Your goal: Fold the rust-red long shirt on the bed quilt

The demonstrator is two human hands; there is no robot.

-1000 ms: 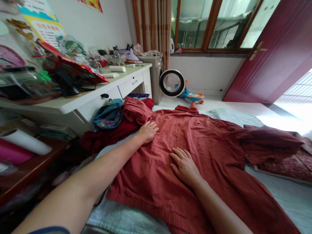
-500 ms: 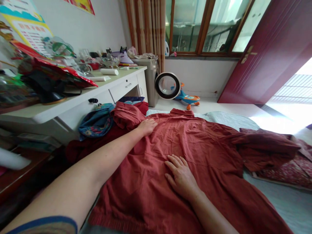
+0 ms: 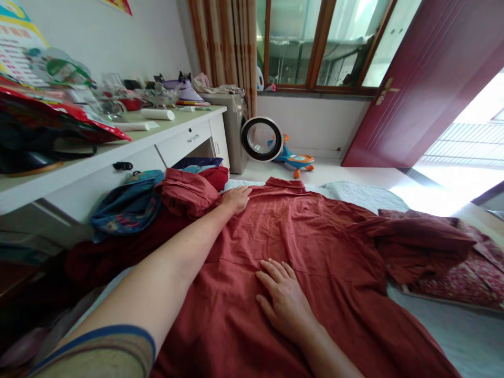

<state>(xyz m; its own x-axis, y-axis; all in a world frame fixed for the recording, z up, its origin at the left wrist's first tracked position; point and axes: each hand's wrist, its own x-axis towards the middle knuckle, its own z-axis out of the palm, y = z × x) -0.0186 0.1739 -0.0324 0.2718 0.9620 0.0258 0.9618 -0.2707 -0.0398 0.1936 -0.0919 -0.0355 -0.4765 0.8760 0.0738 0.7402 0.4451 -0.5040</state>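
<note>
A rust-red collared shirt (image 3: pixel 326 247) lies spread out on the bed, its collar at the far end. One sleeve stretches to the right, and the other is bunched at the left. My left hand (image 3: pixel 237 199) rests on the shirt near the left shoulder, beside the bunched sleeve (image 3: pixel 187 191), fingers extended over the cloth. Nearer to me, my right hand (image 3: pixel 285 299) lies flat on the middle of the shirt with its fingers apart. Light creases run through the fabric between the hands and the collar.
Blue patterned clothing (image 3: pixel 129 205) is heaped at the left, against a white desk (image 3: pixel 173 142) crowded with items. A folded floral garment (image 3: pixel 460 278) sits at the right on the pale bedsheet (image 3: pixel 433 325). Beyond stand a washing machine with its round door (image 3: pixel 262 139) open and a blue-orange ride-on toy (image 3: pixel 297 159).
My view has turned slightly to the right, so the room shifts left in the picture. Both hands stay at about the same places on the shirt.
</note>
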